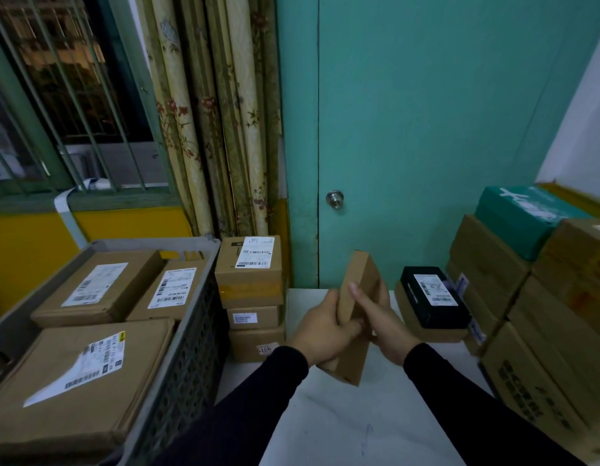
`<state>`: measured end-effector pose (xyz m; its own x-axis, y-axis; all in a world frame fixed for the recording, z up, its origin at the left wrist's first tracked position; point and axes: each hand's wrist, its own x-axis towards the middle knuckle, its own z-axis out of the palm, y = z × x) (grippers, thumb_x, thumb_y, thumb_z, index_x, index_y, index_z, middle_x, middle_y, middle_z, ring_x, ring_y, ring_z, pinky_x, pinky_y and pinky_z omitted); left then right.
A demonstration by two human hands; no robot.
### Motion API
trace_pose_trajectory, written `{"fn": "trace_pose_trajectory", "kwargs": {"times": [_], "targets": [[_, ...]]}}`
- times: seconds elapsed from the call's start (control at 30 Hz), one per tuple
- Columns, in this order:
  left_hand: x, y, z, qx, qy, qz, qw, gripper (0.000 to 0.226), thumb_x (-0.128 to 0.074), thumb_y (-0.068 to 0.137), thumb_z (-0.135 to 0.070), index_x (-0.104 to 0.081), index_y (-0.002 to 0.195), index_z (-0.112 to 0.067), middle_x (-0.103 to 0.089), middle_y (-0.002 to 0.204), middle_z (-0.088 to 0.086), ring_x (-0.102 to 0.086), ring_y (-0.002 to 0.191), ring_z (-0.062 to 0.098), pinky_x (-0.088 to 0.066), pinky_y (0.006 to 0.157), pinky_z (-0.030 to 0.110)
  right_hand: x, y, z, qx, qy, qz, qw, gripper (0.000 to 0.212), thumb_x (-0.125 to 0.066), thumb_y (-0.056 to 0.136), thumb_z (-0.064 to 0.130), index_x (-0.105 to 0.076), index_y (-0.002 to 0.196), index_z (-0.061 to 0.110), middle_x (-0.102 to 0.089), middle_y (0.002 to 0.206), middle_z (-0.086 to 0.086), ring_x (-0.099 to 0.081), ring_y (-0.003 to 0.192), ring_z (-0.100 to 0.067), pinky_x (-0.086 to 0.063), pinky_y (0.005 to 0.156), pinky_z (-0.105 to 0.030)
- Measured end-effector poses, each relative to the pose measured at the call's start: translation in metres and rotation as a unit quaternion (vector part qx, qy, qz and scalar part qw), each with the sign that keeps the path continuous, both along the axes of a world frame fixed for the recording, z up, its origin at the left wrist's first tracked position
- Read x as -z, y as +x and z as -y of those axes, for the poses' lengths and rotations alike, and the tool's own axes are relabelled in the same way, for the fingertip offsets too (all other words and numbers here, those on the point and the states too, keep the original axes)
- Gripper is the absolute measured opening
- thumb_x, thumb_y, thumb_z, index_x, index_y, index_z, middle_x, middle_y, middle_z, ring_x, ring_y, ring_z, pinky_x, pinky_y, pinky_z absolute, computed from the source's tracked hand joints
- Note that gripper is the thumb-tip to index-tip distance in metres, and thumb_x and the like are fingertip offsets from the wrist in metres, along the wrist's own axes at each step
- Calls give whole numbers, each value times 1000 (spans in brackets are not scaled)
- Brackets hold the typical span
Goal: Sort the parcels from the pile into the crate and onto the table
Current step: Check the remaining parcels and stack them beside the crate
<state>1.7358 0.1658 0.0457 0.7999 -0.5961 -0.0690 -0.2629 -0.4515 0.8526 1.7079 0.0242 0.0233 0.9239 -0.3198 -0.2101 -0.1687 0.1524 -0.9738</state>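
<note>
Both hands hold one flat brown cardboard parcel above the white surface, tilted on its edge with the far end raised. The left hand grips its lower left side, fingers curled around the edge; the right hand grips the right side, its fingers lying across the face. To the left stands a grey crate with three labelled parcels lying flat inside. Just beside the crate, a stack of small brown boxes rests on the surface. On the right is the pile of boxes, with a black box in front and a green box on top.
</note>
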Motion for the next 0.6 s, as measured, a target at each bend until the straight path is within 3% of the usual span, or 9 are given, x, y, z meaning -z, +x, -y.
{"fn": "trace_pose_trajectory", "kwargs": {"times": [0.03, 0.1, 0.2, 0.27, 0.37, 0.47, 0.6], "targets": [[-3, -1, 0, 14, -27, -49, 998, 50, -61, 93, -52, -42, 138, -40, -64, 124, -8, -64, 110, 15, -55, 97, 42, -3, -2, 1, -9, 34, 3, 999, 79, -72, 78, 62, -34, 146, 46, -62, 136, 6, -62, 117, -16, -52, 88, -40], [-6, -1, -2, 26, -85, -161, 983, 52, -56, 96, -60, -41, 143, -44, -62, 125, -12, -61, 114, 10, -51, 99, 36, -7, -3, 5, -18, 81, -1, 997, 59, -62, 91, 52, -40, 145, 42, -60, 136, 1, -59, 120, -20, -50, 95, -49], [0, 4, -5, 32, -92, -257, 961, 57, -55, 86, -74, -47, 136, -47, -60, 129, -6, -56, 121, 17, -43, 110, 45, -9, -2, 7, -15, 112, -7, 994, 64, -62, 86, 54, -43, 145, 38, -58, 136, -7, -56, 121, -26, -47, 102, -57], [3, 4, -5, 35, -108, -297, 948, 51, -60, 84, -68, -52, 127, -42, -61, 125, 2, -57, 116, 21, -43, 110, 43, -7, 0, 4, -22, 117, -14, 993, 76, -65, 75, 59, -45, 144, 36, -58, 135, -10, -57, 121, -29, -49, 99, -56], [4, 5, -4, 35, -130, -304, 943, 49, -62, 79, -59, -54, 122, -38, -60, 120, 6, -58, 109, 21, -45, 103, 38, -4, 2, 0, -25, 121, -16, 992, 80, -65, 72, 61, -47, 144, 29, -60, 132, -13, -59, 119, -32, -52, 93, -52], [11, 7, -3, 33, -123, -288, 949, 58, -64, 74, -62, -52, 128, -43, -61, 127, 6, -57, 119, 26, -41, 112, 48, 0, 4, 0, -15, 110, -26, 993, 75, -66, 83, 60, -49, 143, 20, -63, 127, -14, -62, 114, -32, -54, 87, -49], [14, 6, -1, 27, -118, -275, 954, 67, -64, 72, -65, -50, 134, -47, -61, 131, 5, -57, 123, 28, -40, 113, 53, -1, 3, -2, -16, 106, -25, 994, 62, -57, 92, 53, -49, 141, 17, -63, 121, -13, -62, 109, -32, -55, 81, -46]]}}
